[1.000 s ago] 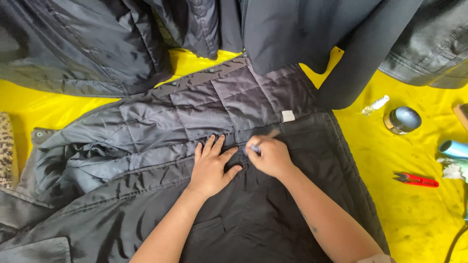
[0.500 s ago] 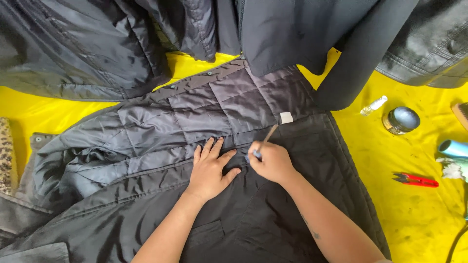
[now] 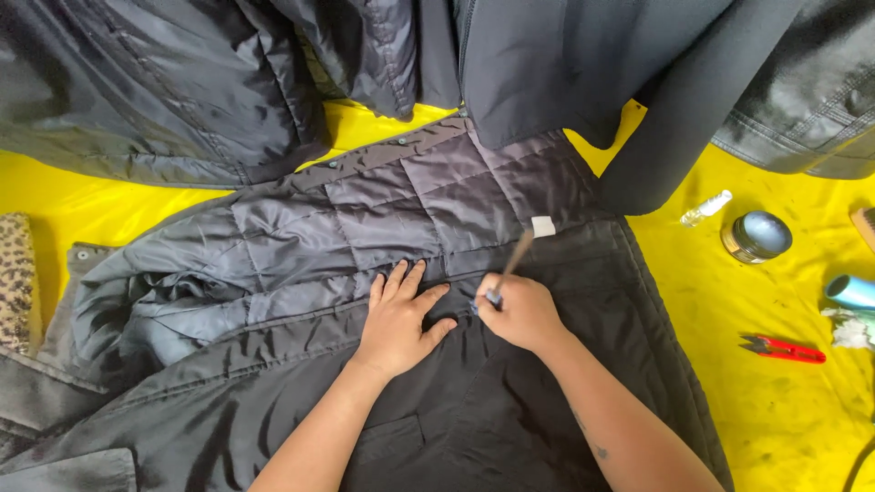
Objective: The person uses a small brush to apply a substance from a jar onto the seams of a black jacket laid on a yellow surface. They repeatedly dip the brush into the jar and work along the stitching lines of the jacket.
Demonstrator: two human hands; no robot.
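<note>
On yellow desk [image 3: 729, 428]: quilted dark jacket [image 3: 410, 210] lies opened. Left hand [image 3: 398, 314] flat, released, pinning lining; right hand [image 3: 519, 312] clenched around thin tool [image 3: 510, 266] at seam. Seam-work underway; next stroke needs taut fabric.

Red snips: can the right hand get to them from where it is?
Probably yes. The red snips lie in the open on the yellow sheet, off to the side of the right hand, nothing between. But that hand holds a thin tool.

Two hands [image 3: 398, 321] [image 3: 517, 312], one red snips [image 3: 784, 348], one round tin [image 3: 756, 236], one small bottle [image 3: 705, 209].
</note>
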